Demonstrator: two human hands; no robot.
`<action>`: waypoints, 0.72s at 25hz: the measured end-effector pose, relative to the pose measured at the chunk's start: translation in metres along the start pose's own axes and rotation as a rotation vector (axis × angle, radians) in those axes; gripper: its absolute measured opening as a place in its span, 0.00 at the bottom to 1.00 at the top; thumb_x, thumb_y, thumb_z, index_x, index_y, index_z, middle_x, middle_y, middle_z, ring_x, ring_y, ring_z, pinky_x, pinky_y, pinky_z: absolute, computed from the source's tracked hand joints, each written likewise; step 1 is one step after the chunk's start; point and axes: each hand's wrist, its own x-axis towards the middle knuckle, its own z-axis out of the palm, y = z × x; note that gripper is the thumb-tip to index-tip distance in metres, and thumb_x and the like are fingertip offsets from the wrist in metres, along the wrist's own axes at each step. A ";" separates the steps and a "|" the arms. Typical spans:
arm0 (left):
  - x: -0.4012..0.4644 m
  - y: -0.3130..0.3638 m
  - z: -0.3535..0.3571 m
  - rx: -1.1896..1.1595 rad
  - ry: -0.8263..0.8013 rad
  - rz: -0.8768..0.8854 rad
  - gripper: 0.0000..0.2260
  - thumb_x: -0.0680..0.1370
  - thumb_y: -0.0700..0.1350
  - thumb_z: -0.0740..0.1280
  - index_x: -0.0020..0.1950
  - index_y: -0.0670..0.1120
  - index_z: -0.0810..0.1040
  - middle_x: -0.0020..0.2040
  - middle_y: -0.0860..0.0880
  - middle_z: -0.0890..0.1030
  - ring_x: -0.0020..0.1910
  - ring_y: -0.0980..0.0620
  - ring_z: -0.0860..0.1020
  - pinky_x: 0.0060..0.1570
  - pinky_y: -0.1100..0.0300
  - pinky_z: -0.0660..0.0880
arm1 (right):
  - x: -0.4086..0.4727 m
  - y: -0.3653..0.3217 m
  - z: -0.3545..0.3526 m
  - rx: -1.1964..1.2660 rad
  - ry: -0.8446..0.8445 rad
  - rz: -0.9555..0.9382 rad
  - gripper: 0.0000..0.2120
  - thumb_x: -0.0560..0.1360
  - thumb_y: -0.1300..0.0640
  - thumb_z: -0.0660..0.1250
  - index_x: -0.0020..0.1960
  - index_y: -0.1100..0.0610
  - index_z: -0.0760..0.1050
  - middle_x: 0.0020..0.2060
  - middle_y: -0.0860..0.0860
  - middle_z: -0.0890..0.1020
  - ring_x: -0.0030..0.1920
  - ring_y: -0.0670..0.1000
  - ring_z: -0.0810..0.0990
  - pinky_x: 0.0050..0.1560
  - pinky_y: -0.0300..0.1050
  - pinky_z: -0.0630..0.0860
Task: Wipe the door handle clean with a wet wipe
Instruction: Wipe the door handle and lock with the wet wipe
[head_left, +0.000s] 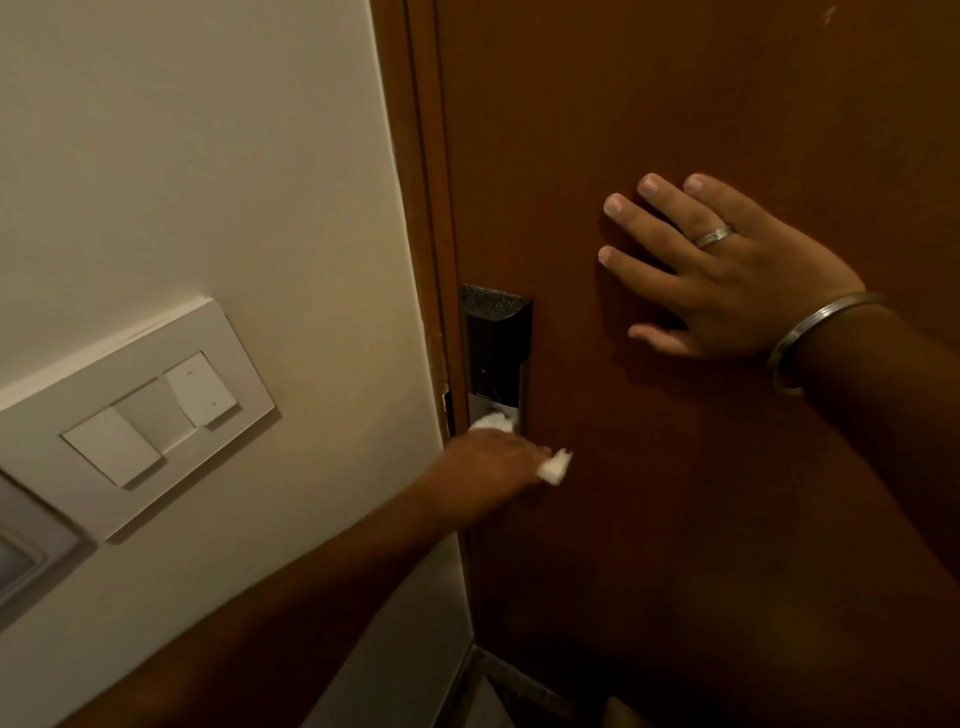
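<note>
A black and silver lock plate (496, 343) is fixed at the left edge of the brown wooden door (675, 104). My left hand (488, 467) is closed around a white wet wipe (555, 466) at the plate's lower end, and it hides the handle itself. Bits of the wipe stick out above and to the right of my fingers. My right hand (727, 270) lies flat on the door with fingers spread, to the right of and above the lock plate. It wears a ring and a metal bangle.
A cream wall (208, 156) stands left of the brown door frame (421, 156). On it is a white switch panel (156, 415) with three rockers. Part of a second panel (26, 551) shows at the far left edge.
</note>
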 end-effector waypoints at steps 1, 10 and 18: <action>0.007 0.019 0.009 0.014 -0.014 -0.009 0.24 0.65 0.39 0.79 0.59 0.40 0.78 0.54 0.39 0.83 0.52 0.41 0.82 0.51 0.46 0.78 | -0.001 0.000 0.000 0.000 0.003 0.002 0.35 0.79 0.34 0.48 0.76 0.57 0.64 0.78 0.63 0.61 0.77 0.66 0.61 0.75 0.61 0.58; -0.025 -0.024 -0.001 0.042 0.150 -0.136 0.22 0.68 0.39 0.78 0.60 0.42 0.79 0.59 0.40 0.81 0.57 0.41 0.80 0.52 0.45 0.79 | -0.002 -0.001 0.004 -0.014 0.002 -0.010 0.36 0.79 0.34 0.47 0.76 0.57 0.63 0.78 0.63 0.61 0.77 0.66 0.61 0.75 0.61 0.58; -0.022 -0.010 0.010 0.094 0.215 0.023 0.20 0.68 0.40 0.76 0.59 0.39 0.79 0.57 0.39 0.82 0.57 0.43 0.80 0.60 0.51 0.71 | -0.004 -0.001 0.003 -0.019 -0.018 -0.021 0.35 0.79 0.34 0.47 0.76 0.57 0.63 0.78 0.64 0.60 0.77 0.66 0.61 0.75 0.62 0.58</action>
